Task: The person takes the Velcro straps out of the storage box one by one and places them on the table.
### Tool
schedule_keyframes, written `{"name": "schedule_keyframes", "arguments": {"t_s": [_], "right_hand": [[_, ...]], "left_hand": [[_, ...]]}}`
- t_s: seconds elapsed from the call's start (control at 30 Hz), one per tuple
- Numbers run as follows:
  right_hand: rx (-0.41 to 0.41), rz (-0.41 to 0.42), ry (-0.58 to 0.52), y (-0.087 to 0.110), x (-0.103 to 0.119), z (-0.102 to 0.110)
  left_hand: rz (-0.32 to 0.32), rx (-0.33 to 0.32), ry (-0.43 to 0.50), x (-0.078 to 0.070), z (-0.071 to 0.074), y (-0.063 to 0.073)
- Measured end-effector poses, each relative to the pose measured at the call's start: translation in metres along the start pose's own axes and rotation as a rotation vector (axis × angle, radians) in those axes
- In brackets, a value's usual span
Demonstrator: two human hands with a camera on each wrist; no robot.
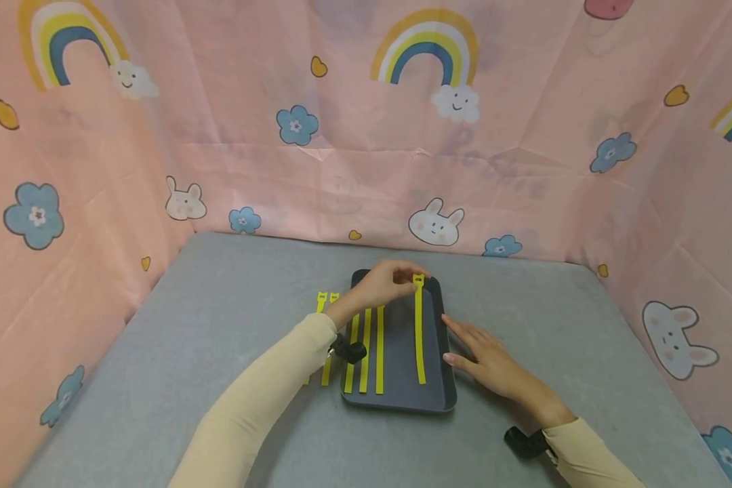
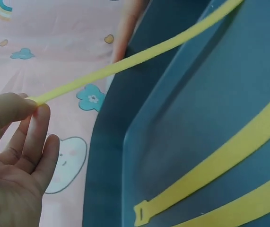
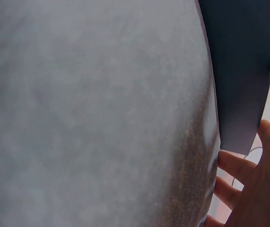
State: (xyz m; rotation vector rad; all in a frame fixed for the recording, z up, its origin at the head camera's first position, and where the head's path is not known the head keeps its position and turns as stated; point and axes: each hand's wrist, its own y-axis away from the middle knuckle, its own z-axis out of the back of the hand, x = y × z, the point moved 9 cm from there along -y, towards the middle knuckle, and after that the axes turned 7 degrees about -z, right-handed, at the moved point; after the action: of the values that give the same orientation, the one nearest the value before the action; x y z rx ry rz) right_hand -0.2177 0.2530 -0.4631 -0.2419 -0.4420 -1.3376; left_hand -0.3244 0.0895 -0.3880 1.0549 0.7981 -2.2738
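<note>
"Item one?"
"Yellow slotted strap (image 1: 420, 339), lengthwise over the dark tray (image 1: 401, 369), nearer its right edge; slotted end up by the far right corner. Whether the tail touches the tray floor: cannot tell."

"Grip?"
"Left hand (image 1: 381, 283): thumb and fingertips pinching the strap by its slotted end. Right hand (image 1: 488, 359): fingers extended and parted, touching the tray's right edge, apparently steadying it."

"Step in hand?"
"Placing that strap, in my judgement, though lifting cannot be ruled out. If placing, the next move calls for lowering the slotted end inside the far edge, tail straight, then loosening the pinch."

"Also listed?"
"Three matching straps (image 1: 380, 352), side by side towards the tray's left edge. Loose straps (image 1: 326, 371), at least two, on the grey tabletop (image 1: 250, 291) just beyond that edge, partly hidden by the left forearm (image 1: 262, 400). Pink printed cloth (image 1: 378, 169), past the tabletop's far edge."
</note>
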Motion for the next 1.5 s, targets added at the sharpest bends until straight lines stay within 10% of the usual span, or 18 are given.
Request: {"name": "schedule_keyframes", "arguments": {"t_s": [0.83,1.5], "right_hand": [[0.003,-0.008,0.007,0.001,0.002,0.002],[-0.027,0.035,-0.001,0.002,0.005,0.001]], "left_hand": [[-0.071,-0.066,0.109,-0.045,0.029,0.0],[-0.08,-0.131,0.11,-0.066,0.084,0.025]]}}
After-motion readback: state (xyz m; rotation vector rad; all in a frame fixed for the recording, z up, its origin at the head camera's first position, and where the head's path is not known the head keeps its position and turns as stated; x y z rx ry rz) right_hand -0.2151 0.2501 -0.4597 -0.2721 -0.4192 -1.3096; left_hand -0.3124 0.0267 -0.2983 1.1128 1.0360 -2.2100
